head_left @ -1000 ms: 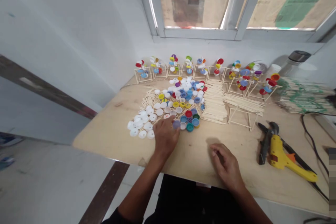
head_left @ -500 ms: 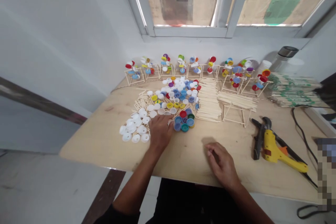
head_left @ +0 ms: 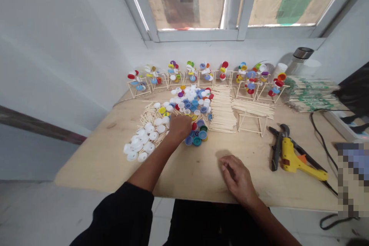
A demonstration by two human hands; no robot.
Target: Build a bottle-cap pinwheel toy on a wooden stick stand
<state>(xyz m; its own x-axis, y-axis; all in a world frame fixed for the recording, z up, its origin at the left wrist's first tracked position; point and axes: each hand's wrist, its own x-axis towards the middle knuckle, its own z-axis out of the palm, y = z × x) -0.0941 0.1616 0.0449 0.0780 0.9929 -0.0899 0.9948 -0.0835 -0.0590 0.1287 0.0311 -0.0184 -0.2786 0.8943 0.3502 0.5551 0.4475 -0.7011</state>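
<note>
The right hand [head_left: 238,178] lies loosely curled, thumb narrowly parted, on the smooth wooden tabletop [head_left: 197,178]. Beyond, the left hand [head_left: 180,127] is among shallow, round plastic bottle caps [head_left: 196,141], its hold hidden and unclear. Slim wooden sticks [head_left: 221,111] lie alongside; behind stand box-framed cap-and-stick models [head_left: 206,72].

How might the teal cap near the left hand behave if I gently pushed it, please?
The teal cap should be light, looking like thin plastic. Seeming to lie flat, it would probably slide rather than roll. Pushed sideways, it may nudge the neighbouring blue caps, crowded close beside it.
</note>
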